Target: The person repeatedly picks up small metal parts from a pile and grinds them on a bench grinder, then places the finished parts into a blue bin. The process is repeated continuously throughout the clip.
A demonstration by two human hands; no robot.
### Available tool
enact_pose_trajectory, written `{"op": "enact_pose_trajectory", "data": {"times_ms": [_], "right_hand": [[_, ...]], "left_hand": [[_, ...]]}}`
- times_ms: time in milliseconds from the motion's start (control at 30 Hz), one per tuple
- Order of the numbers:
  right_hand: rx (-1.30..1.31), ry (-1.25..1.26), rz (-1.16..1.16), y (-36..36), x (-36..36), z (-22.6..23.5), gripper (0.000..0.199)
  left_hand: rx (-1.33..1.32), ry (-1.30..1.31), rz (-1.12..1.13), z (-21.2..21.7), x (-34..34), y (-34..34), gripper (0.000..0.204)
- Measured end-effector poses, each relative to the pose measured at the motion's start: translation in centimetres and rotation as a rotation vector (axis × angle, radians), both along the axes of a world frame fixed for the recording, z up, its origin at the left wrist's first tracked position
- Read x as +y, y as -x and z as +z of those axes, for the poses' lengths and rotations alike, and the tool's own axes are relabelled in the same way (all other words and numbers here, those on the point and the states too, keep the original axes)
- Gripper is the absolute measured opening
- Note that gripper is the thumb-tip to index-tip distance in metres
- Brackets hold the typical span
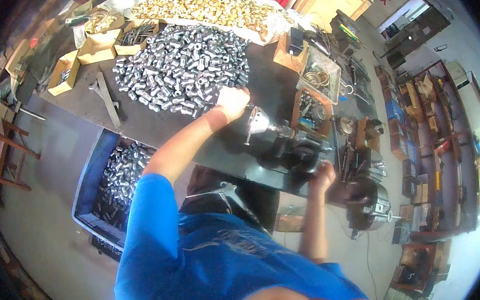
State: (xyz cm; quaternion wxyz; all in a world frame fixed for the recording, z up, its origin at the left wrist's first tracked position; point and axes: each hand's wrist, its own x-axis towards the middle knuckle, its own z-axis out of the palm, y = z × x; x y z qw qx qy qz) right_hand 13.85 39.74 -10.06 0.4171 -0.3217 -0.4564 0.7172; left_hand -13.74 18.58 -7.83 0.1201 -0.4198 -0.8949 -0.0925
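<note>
My left hand (231,101) is closed at the near right edge of a heap of small silver metal fittings (183,67), beside the silver chuck (258,121) of a dark bench machine (302,153). Whatever its fingers hold, if anything, is hidden. At the right end of the machine, my right hand (322,177) is curled closed against its near side, by a dark round part. A handle there cannot be made out, as the fingers cover the spot. Both forearms are bare below blue sleeves.
Brass-coloured fittings (201,9) lie in a broad tray behind the heap. A blue bin (93,184) of silver fittings stands below the bench at left. Small boxes (96,47) and a wrench (97,89) lie at left. Another chuck (368,202) and shelves (448,150) stand at right.
</note>
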Motion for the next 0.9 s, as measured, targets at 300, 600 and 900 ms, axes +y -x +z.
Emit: {"op": "enact_pose_trajectory", "data": {"times_ms": [300, 600, 900], "right_hand": [[0.009, 0.012, 0.038, -0.5, 0.0, -0.6, 0.016], [0.006, 0.049, -0.003, 0.0, -0.4, 0.5, 0.014], [0.02, -0.034, 0.032, -1.1, -0.9, 1.4, 0.015]], "left_hand": [[-1.329, -0.936, -0.263, 2.8, -6.4, -2.4, 0.017], [-1.465, -1.126, -0.44, 6.6, -8.8, -7.4, 0.019], [-1.329, -1.1, -0.457, 6.4, -7.7, -7.3, 0.016]]}}
